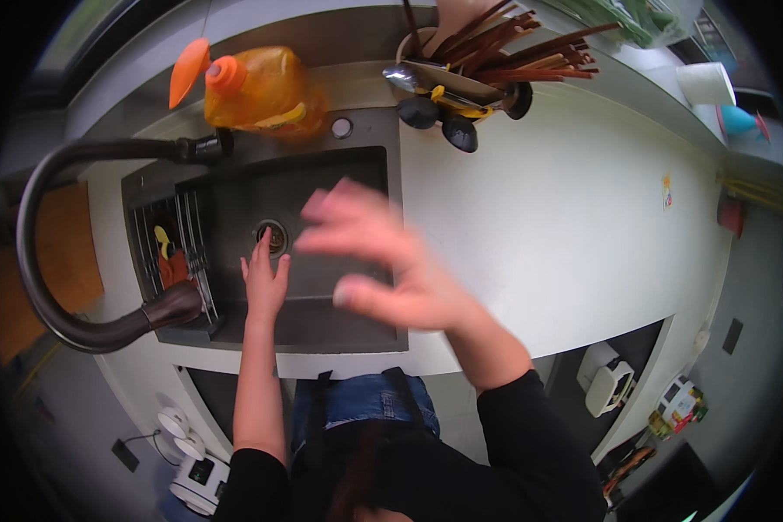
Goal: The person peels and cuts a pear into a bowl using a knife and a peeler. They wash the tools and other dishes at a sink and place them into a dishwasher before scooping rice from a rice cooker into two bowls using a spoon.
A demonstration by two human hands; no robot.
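Note:
My left hand [265,280] hangs over the dark kitchen sink [339,326], its fingers apart and holding nothing, near the drain strainer [275,239]. Blurred, my right hand [391,261] is raised over the sink's right side, fingers spread, with nothing in it. The dark pull-out faucet [32,215] arches at the left, and its spray head [176,303] hangs over a metal rack [202,261] holding a reddish-brown item and a yellow one. Behind the sink stands an orange pump bottle of liquid [258,88].
A utensil holder [457,85] with wooden chopsticks [548,59], spoons and black ladles stands behind the white countertop [561,215]. Along the back ledge at right are a white paper roll or cup [708,83] and a green bundle in plastic [639,19]. An orange-brown board [46,254] lies at the far left.

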